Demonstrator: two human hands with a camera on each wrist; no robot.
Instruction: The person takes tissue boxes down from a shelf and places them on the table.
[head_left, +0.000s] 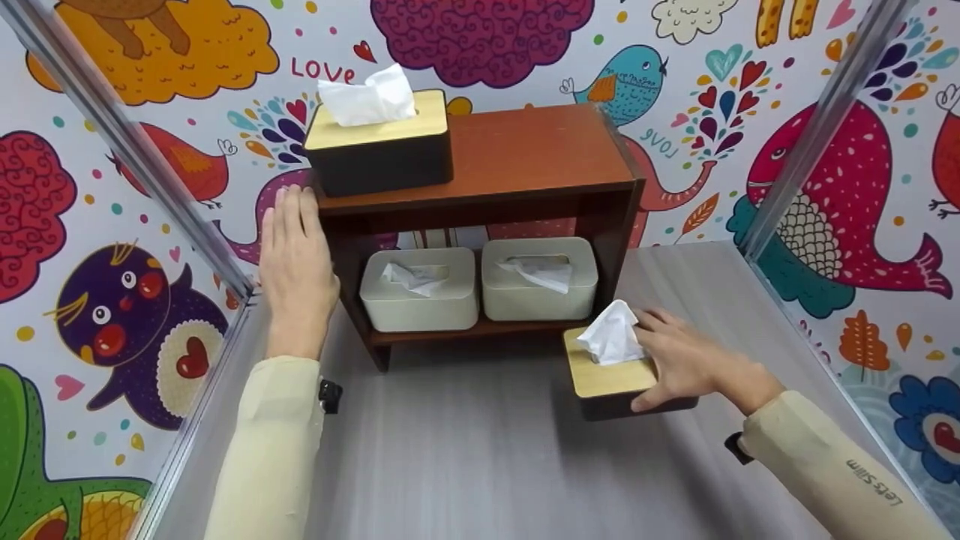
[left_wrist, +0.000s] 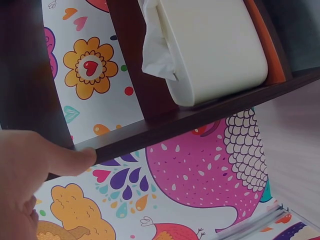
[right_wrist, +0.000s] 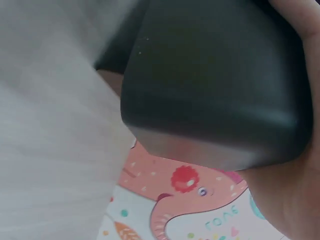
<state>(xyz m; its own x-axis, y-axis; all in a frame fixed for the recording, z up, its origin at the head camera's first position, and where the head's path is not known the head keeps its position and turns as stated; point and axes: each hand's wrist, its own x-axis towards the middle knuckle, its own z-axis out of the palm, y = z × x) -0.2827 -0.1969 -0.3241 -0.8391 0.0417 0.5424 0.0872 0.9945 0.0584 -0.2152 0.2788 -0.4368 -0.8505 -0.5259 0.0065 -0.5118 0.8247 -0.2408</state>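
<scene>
My right hand (head_left: 686, 360) grips a black tissue box (head_left: 604, 379) with a pale wooden lid, a white tissue sticking up from it. The box is in front of the shelf's lower right corner, and its dark side (right_wrist: 215, 75) fills much of the right wrist view. Along the left side of the brown shelf (head_left: 540, 154), my left hand (head_left: 296, 262) lies with straight fingers pointing up. In the left wrist view its thumb (left_wrist: 70, 160) touches the dark edge of the side board. A second black tissue box (head_left: 382, 161) with a wooden lid stands on the shelf top's left end.
Two cream tissue boxes, a left one (head_left: 420, 311) and a right one (head_left: 540, 296), stand side by side on the lower shelf board. Grey flooring (head_left: 465, 450) lies in front. Patterned walls (head_left: 510, 37) with metal corner posts (head_left: 795, 135) enclose the space.
</scene>
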